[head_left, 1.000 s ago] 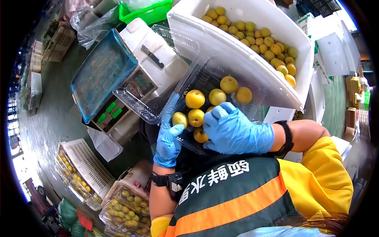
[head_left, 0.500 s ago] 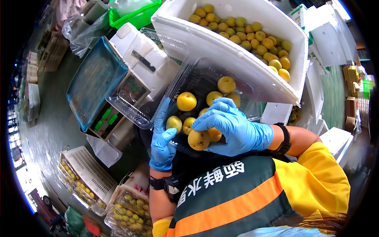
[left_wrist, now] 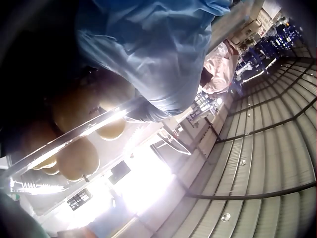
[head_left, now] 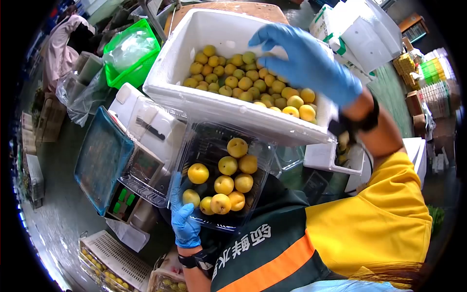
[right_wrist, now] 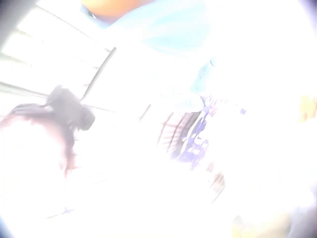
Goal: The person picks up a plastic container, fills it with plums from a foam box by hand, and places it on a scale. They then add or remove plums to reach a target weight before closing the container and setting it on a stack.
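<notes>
My left hand in a blue glove grips the left side of a clear plastic clamshell box, thumb over its edge. Several yellow plums lie inside the box, mostly towards its near end. In the left wrist view, the glove overlaps the box's rim, and plums show through the clear wall. Over a white foam box of loose plums, my gloved right hand is raised with its fingers apart and nothing visible between them. The right wrist view is mostly washed out.
A scale with a blue-covered top stands on the left, beside a white foam lid with a dark-handled fork on it. A green basket sits behind. Packed plums are at lower left.
My right hand has left the plums in the clamshell box and moved up and away, over the foam box. A plum it held is out of its fingers. The left hand keeps its grip.
</notes>
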A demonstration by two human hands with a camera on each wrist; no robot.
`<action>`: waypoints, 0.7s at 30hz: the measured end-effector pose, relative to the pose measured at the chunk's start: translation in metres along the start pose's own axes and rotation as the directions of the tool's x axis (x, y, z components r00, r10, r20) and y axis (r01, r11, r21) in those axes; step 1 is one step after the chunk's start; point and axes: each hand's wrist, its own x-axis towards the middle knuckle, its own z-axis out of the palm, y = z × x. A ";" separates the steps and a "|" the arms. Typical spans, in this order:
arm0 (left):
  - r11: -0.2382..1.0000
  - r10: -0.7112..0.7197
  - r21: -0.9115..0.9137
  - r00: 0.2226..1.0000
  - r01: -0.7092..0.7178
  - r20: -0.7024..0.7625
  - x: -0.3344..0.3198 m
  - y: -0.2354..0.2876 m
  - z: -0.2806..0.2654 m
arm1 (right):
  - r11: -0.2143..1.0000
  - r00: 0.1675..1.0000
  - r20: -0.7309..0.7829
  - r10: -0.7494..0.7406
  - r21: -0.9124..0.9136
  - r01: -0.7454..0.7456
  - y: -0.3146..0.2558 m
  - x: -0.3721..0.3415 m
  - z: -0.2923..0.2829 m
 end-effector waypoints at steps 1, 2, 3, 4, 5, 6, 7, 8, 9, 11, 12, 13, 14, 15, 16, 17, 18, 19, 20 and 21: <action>1.000 -0.004 -0.012 1.000 0.004 0.003 0.000 0.000 0.001 | 0.965 0.944 0.197 0.263 -0.061 -0.256 0.024 0.011 0.006; 1.000 -0.006 -0.025 1.000 0.006 0.004 0.000 0.001 0.004 | 0.955 0.892 0.343 0.295 -0.093 -0.280 0.053 0.014 0.017; 0.999 -0.008 -0.039 1.000 0.008 0.001 0.000 0.001 0.006 | 0.947 0.816 0.483 0.319 -0.126 -0.296 0.077 0.012 0.030; 0.999 -0.001 -0.036 1.000 0.002 0.006 0.000 0.001 0.005 | 0.931 0.721 0.589 0.365 -0.238 -0.278 0.087 0.011 0.042; 1.000 0.001 -0.029 1.000 0.000 0.007 0.002 -0.001 0.004 | 0.909 0.608 0.678 0.414 -0.340 -0.241 0.095 0.007 0.055; 1.000 0.000 -0.019 1.000 0.000 0.001 0.002 -0.001 0.002 | 0.913 0.574 0.716 0.398 -0.368 -0.174 0.103 -0.002 0.069; 1.000 -0.023 -0.013 1.000 0.024 0.004 0.002 0.004 0.006 | 0.915 0.590 0.720 0.366 -0.394 -0.087 0.119 -0.013 0.085; 0.999 -0.029 -0.025 0.999 0.030 0.014 0.002 0.002 0.001 | 0.913 0.602 0.729 0.326 -0.407 -0.001 0.131 -0.023 0.103; 0.999 -0.036 -0.032 0.999 0.036 0.001 0.001 0.000 -0.002 | 0.905 0.575 0.735 0.359 -0.424 -0.024 0.130 -0.024 0.109; 0.997 -0.053 -0.058 0.999 0.053 0.002 0.000 0.000 -0.007 | 0.877 0.520 0.739 0.428 -0.479 -0.042 0.109 -0.012 0.102; 0.995 -0.059 -0.085 0.998 0.060 0.017 0.000 -0.001 -0.008 | 0.853 0.495 0.734 0.465 -0.520 -0.029 0.101 -0.007 0.098; 0.995 -0.056 -0.079 0.998 0.055 -0.001 0.000 -0.001 -0.008 | 0.838 0.487 0.721 0.494 -0.543 -0.046 0.100 -0.007 0.101; 0.995 -0.063 -0.081 0.998 0.063 0.000 -0.001 0.000 -0.007 | 0.819 0.477 0.704 0.526 -0.570 -0.063 0.102 -0.009 0.102; 0.994 -0.069 -0.085 0.998 0.070 0.007 -0.001 0.002 -0.006 | 0.796 0.468 0.682 0.562 -0.600 -0.081 0.104 -0.011 0.103; 0.993 -0.072 -0.090 0.997 0.073 0.016 0.000 0.002 -0.006 | 0.787 0.456 0.677 0.578 -0.609 -0.093 0.105 -0.009 0.105; 0.993 -0.057 -0.104 0.998 0.060 0.025 0.001 0.000 -0.006 | 0.779 0.443 0.672 0.593 -0.619 -0.104 0.105 -0.008 0.108; 0.995 -0.054 -0.088 0.998 0.055 0.010 0.001 -0.001 -0.007 | 0.769 0.428 0.667 0.609 -0.628 -0.116 0.105 -0.010 0.110; 0.996 -0.049 -0.071 0.999 0.049 -0.004 0.001 -0.001 -0.006 | 0.775 0.424 0.675 0.604 -0.622 -0.113 0.103 -0.011 0.108; 0.998 -0.041 -0.055 0.999 0.040 -0.018 0.002 0.000 -0.006 | 0.780 0.423 0.681 0.598 -0.616 -0.110 0.102 -0.009 0.105; 0.998 -0.035 -0.044 0.999 0.034 -0.023 0.002 -0.001 -0.006 | 0.786 0.423 0.688 0.589 -0.610 -0.102 0.101 -0.006 0.104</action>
